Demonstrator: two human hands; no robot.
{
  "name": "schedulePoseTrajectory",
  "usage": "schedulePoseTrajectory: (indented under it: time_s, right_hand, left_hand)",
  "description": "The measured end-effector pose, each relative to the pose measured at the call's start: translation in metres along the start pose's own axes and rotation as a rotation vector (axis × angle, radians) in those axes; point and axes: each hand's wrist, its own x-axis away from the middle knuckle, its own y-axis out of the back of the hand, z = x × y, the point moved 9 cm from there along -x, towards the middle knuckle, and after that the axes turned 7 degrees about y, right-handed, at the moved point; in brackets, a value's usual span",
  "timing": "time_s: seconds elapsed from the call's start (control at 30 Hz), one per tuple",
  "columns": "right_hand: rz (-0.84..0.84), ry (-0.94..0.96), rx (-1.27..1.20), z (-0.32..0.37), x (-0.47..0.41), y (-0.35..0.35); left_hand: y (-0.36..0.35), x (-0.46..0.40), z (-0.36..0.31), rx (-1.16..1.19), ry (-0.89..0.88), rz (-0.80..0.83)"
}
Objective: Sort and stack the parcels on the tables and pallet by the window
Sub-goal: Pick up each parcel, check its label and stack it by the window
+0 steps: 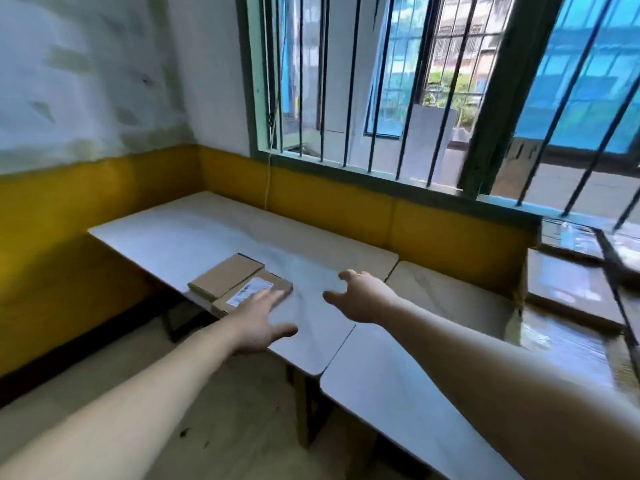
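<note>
Two flat brown cardboard parcels lie side by side at the front edge of the left white table (194,233). The plain parcel (225,276) is on the left; the labelled parcel (254,292), with a white sticker, is on the right. My left hand (261,322) reaches out with straight, spread fingers, its fingertips over the labelled parcel's near right corner. My right hand (363,296) hovers over the table to the right of the parcels, fingers loosely bent, holding nothing. Larger tape-wrapped brown parcels (571,289) are stacked at the right edge of the view.
A second white table (398,386) butts against the first on the right. A barred window (381,98) runs along the back wall above a yellow band. A white cord (268,181) hangs down by the window's left side. Bare floor lies below left.
</note>
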Motion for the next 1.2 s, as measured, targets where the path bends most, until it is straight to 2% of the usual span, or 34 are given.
schedulePoseTrajectory:
  time_s: [0.27, 0.47, 0.67, 0.93, 1.2]
  right_hand:
    - [0.081, 0.092, -0.070, 0.035, -0.117, -0.053]
    - [0.181, 0.080, -0.100, 0.048, -0.189, -0.092]
    - [0.247, 0.060, -0.124, 0.069, -0.239, -0.131]
    - [0.250, -0.056, -0.157, 0.110, -0.306, -0.182]
    - [0.235, -0.290, -0.205, 0.129, -0.344, -0.227]
  left_hand:
    - [0.028, -0.075, 0.071, 0.034, 0.178, -0.006]
    - [0.039, -0.124, 0.124, 0.068, 0.298, 0.019]
    - [0.036, -0.162, 0.173, 0.094, 0.341, 0.066]
    - [0.052, -0.231, 0.238, 0.032, 0.244, 0.150]
    - [0.070, -0.297, 0.287, -0.016, 0.138, 0.289]
